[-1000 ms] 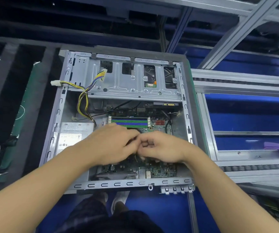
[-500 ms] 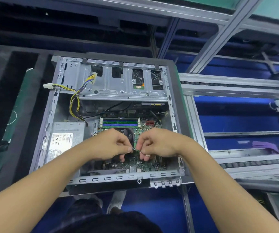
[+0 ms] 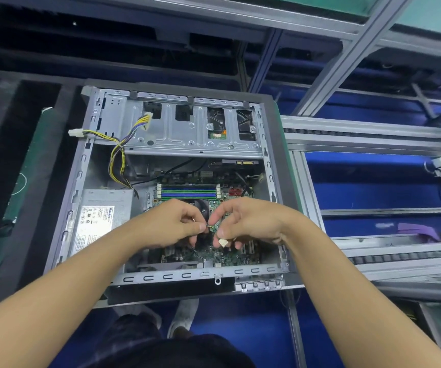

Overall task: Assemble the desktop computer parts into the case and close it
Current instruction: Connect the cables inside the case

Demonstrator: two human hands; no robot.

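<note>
The open computer case (image 3: pixel 280 166) lies flat with its side off. Inside sit the green motherboard (image 3: pixel 227 257), the black CPU fan (image 3: pixel 203 205) and the grey power supply (image 3: pixel 102 216). My left hand (image 3: pixel 171 223) and my right hand (image 3: pixel 248 221) meet above the fan. Both pinch a thin fan cable (image 3: pixel 212 229) between thumb and fingers. The cable's small white connector (image 3: pixel 223 243) hangs below my right fingers. Most of the fan is hidden under my hands.
A yellow and purple power cable bundle (image 3: pixel 118 152) drapes over the drive cage (image 3: pixel 193 128), one white plug (image 3: pixel 74 133) hanging over the case's left wall. Grey conveyor rails (image 3: pixel 373 139) run on the right, with a purple cloth (image 3: pixel 417 231). Black foam (image 3: pixel 7 155) lies left.
My hands have lifted off the fan and parted a little, drawing the thin cable out between them. The white connector now shows below my right fingers.
</note>
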